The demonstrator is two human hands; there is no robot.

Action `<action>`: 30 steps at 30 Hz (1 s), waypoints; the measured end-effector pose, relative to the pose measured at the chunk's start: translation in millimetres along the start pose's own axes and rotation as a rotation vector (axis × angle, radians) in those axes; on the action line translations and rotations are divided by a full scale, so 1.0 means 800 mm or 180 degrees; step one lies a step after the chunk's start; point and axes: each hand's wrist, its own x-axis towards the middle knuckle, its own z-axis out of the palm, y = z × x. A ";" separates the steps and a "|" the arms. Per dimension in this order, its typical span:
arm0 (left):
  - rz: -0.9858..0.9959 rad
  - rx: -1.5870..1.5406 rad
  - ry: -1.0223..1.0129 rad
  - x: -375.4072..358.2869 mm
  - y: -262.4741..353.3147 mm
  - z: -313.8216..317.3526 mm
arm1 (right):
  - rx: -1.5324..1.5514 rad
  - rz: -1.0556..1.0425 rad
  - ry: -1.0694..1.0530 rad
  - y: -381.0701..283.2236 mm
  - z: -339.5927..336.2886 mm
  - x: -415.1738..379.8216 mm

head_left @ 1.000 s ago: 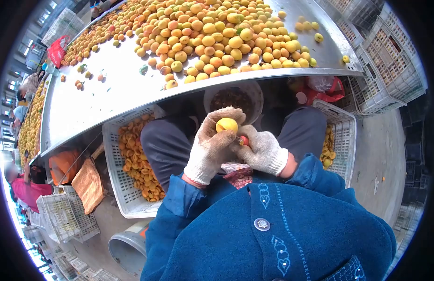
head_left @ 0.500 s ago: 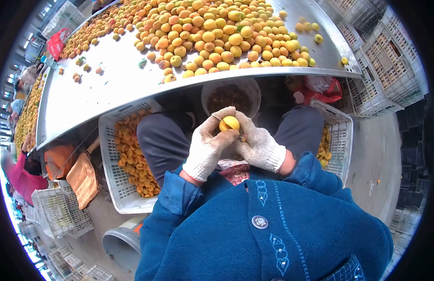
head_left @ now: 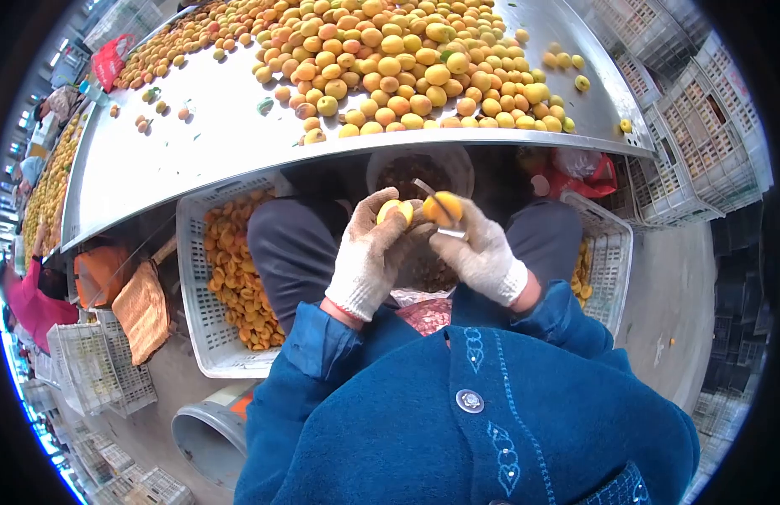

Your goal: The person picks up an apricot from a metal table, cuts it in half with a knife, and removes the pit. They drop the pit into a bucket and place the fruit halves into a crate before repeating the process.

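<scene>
My gloved left hand (head_left: 366, 257) is closed on one apricot half (head_left: 393, 214), its cut side showing. Just to the right, my gloved right hand (head_left: 484, 257) grips another apricot half (head_left: 443, 209) together with a small metal knife (head_left: 424, 187). The blade sticks up past the fruit, and its exact shape is blurred. Both hands are above my lap, with the two halves apart. Beyond them, partly under the table edge, stands a white bucket (head_left: 465, 172) with dark brown contents, probably pits.
A metal table (head_left: 196, 177) carries a heap of whole apricots (head_left: 390, 63). Left of my legs is a white crate (head_left: 192, 295) of apricot halves; another crate (head_left: 619, 278) sits right. A grey bucket (head_left: 206, 438) lies tipped on the floor. A person in pink (head_left: 45, 307) works far left.
The apricot held between both hands is now in two halves, one in each hand. My hands have moved apart, and the knife blade now shows at the right hand.
</scene>
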 end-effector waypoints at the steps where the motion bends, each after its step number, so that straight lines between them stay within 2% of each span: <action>1: 0.0077 -0.0118 0.0092 0.001 -0.003 -0.001 | -0.0377 -0.0160 -0.0117 0.005 0.002 0.000; 3: -0.0056 -0.0289 0.0036 0.002 -0.001 -0.004 | -0.1216 -0.0370 -0.0385 0.016 0.004 0.001; 4: -0.0201 -0.0448 -0.0029 0.002 0.000 -0.007 | -0.1217 -0.0374 -0.0401 0.017 0.005 0.003; 6: -0.0195 -0.0546 0.0024 0.008 -0.006 -0.018 | -0.1796 -0.0884 -0.0398 0.014 0.007 0.007; 8: -0.0122 -0.0970 -0.0093 0.013 -0.010 -0.021 | -0.2021 -0.0674 -0.0559 0.003 0.004 0.008; 11: 0.0004 -0.0844 -0.0118 0.013 -0.012 -0.020 | -0.1965 -0.0658 -0.0510 0.006 0.009 0.010; 13: -0.0035 -0.0792 -0.0205 0.013 -0.010 -0.022 | 0.0140 -0.1057 -0.0094 0.024 0.017 0.015; 14: -0.0071 -0.0730 -0.0303 0.011 -0.007 -0.021 | -0.0191 -0.0889 0.0307 0.014 0.011 0.016; 16: -0.0221 -0.0710 -0.0189 -0.002 0.005 -0.007 | 0.0670 0.0955 0.0509 -0.037 -0.006 0.020; 17: -0.0240 -0.0426 -0.0198 -0.005 0.005 -0.005 | 0.1341 0.0943 0.0700 -0.042 -0.011 0.028; 20: -0.0299 0.0098 -0.0229 -0.014 0.008 0.011 | 0.1874 -0.0016 0.1203 -0.049 -0.016 0.054; 21: -0.0226 0.0410 -0.0299 -0.018 0.006 0.016 | 0.1774 -0.0294 0.1192 -0.065 -0.014 0.061; 23: -0.0169 0.0845 -0.0405 -0.023 0.004 0.019 | 0.1768 -0.0510 0.1357 -0.085 -0.010 0.071; 25: -0.0222 0.0837 -0.0419 -0.028 0.001 0.022 | 0.1955 -0.0873 0.1271 -0.085 -0.005 0.076; 26: -0.0247 0.0819 -0.0422 -0.029 -0.001 0.024 | 0.1923 -0.0794 0.1423 -0.094 0.001 0.077; 28: -0.0225 0.0880 -0.0510 -0.029 -0.002 0.020 | 0.1832 -0.1037 0.1044 -0.083 0.000 0.073; 30: -0.0215 0.1007 -0.0531 -0.030 -0.002 0.018 | 0.1808 -0.1146 0.1012 -0.078 0.004 0.068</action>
